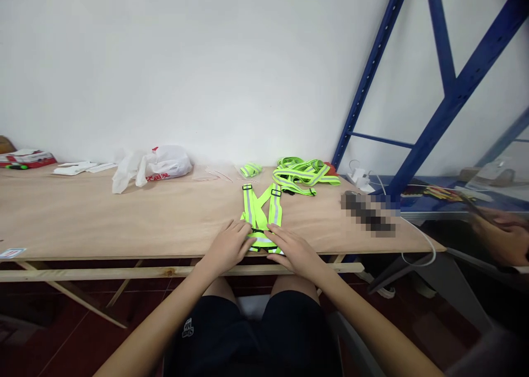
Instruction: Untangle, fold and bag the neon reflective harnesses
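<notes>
Reflective vest (260, 218), one laid out, at the near edge of the desk (185, 217), right of the middle and between the two hands. Beyond it are one loose heap of similar straps (300, 173), far right, whose pieces are too tangled to count, and one small folded bundle (250, 170), straight behind the vest. Farther left are one white plastic bag (169, 162) with red print, a few flat white packets (74, 168) that overlap, and one red-and-white box (27, 158).

The vest is bright yellow-green with silvery grey stripes along its straps. It lies flat, two straps pointing to the far side with a slanting one between them; two black buckles show at the far ends, and dark trim marks the near band.

The left hand (229, 244) rests on the near left part of the vest, the right hand (295, 250) on the near right part. The fingers of both touch the fabric, unclenched; whether either pinches it, I cannot tell. At the far right edge, another person's hand (504, 239) appears blurred, well apart from the vest.
</notes>
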`<action>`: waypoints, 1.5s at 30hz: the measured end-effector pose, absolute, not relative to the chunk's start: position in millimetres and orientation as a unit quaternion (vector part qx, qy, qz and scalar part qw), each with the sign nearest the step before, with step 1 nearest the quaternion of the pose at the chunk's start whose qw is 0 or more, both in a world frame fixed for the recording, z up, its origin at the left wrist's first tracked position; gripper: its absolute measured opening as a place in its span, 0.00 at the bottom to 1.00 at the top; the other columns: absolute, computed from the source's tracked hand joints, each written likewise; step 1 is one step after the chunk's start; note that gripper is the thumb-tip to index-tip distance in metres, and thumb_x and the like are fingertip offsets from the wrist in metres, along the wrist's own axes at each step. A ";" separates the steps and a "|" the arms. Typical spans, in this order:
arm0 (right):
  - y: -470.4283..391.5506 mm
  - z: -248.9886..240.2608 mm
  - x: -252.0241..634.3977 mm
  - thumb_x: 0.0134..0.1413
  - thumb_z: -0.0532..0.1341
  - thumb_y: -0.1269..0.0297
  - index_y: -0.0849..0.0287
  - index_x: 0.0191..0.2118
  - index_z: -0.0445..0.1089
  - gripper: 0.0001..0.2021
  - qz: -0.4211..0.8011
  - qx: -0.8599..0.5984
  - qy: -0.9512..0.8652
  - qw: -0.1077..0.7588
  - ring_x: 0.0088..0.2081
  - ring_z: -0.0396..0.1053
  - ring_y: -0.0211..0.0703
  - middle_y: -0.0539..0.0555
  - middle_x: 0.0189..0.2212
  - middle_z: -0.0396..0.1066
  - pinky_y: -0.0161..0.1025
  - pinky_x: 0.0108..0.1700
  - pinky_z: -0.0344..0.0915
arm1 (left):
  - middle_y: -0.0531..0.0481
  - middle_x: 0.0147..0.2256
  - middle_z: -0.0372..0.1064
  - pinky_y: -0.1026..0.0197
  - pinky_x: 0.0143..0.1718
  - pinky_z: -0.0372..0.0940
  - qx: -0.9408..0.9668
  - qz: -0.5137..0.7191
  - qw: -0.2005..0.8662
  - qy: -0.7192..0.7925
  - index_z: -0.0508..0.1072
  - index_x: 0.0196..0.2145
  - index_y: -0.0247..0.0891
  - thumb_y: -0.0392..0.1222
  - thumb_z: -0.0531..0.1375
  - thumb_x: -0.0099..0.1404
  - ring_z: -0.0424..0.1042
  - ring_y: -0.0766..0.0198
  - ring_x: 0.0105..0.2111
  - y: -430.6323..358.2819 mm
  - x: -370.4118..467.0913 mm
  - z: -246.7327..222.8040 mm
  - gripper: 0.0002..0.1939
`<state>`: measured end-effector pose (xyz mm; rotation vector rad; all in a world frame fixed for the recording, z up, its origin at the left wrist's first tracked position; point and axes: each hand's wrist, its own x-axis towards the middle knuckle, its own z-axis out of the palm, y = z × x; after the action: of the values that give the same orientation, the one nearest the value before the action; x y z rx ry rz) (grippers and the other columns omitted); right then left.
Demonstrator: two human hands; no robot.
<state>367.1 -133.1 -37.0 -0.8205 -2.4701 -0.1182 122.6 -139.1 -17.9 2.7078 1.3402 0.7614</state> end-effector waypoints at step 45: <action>-89.5 -15.6 374.6 0.70 0.48 0.53 0.57 0.56 0.65 0.19 0.153 -0.476 -0.840 0.213 0.57 0.69 0.55 0.62 0.57 0.71 0.50 0.57 0.64 | 0.39 0.55 0.72 0.50 0.57 0.61 0.841 0.224 0.111 0.481 0.74 0.53 0.36 0.46 0.41 0.76 0.70 0.51 0.55 -91.6 149.2 -19.1 0.25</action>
<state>374.6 -89.5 -15.6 -1.3208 -2.3313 0.4240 149.2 -91.6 -19.1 2.4698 1.4120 0.6578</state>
